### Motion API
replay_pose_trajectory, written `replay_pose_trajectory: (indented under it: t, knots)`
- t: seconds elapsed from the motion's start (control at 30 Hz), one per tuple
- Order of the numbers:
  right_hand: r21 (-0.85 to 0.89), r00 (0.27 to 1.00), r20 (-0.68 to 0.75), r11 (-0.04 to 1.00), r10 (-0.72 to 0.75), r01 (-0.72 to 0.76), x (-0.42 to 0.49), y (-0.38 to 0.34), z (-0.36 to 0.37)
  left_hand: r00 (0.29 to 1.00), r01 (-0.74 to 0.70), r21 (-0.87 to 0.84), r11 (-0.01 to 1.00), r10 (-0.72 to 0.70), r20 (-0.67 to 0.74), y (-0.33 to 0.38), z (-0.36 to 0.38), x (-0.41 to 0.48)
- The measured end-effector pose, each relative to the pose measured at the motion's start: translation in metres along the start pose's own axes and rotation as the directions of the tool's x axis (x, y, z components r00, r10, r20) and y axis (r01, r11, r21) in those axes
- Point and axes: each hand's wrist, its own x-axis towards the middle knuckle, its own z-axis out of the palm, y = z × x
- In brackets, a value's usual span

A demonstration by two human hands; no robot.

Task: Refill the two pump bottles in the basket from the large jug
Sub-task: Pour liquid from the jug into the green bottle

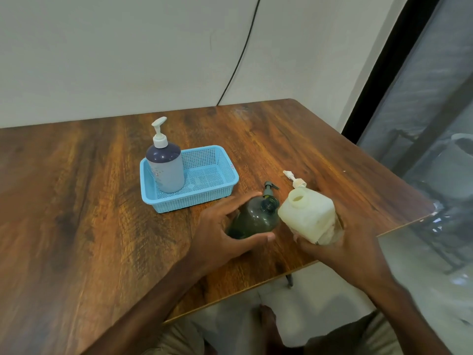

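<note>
My left hand grips a dark green bottle with its neck open, standing on the wooden table. My right hand holds the white jug, uncapped and tilted, its mouth close to the green bottle's neck. Behind the green bottle lies its dark pump head. A white pump head lies behind the jug. A blue-grey pump bottle with its white pump fitted stands in the left end of the light blue basket.
The wooden table ends at a front edge near my right hand and a right edge by a dark glass door. A black cable hangs down the wall behind. My legs and a foot show below the table.
</note>
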Motion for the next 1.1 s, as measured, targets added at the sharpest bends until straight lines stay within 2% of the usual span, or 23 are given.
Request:
replay_pose_trajectory:
  t: [0.23, 0.37, 0.63, 1.1]
  knots:
    - [-0.076, 0.996, 0.088, 0.997, 0.003, 0.004, 0.005, 0.003, -0.007, 0.999, 0.026, -0.061, 0.998, -0.025, 0.028, -0.007, -0.002, -0.001]
    - [-0.117, 0.996, 0.092, 0.993, -0.009, 0.02, 0.006, 0.005, -0.008, 0.999, 0.029, -0.076, 0.997, -0.025, 0.048, -0.007, -0.004, -0.001]
    - [-0.19, 0.983, 0.179, 0.982, 0.035, 0.0, 0.012, 0.008, -0.013, 0.997, 0.0, -0.055, 0.998, 0.004, 0.073, -0.008, -0.004, 0.002]
    - [-0.196, 0.982, 0.19, 0.98, 0.016, 0.022, 0.013, 0.011, -0.012, 0.997, -0.025, -0.015, 1.0, 0.026, 0.076, -0.011, -0.006, 0.002]
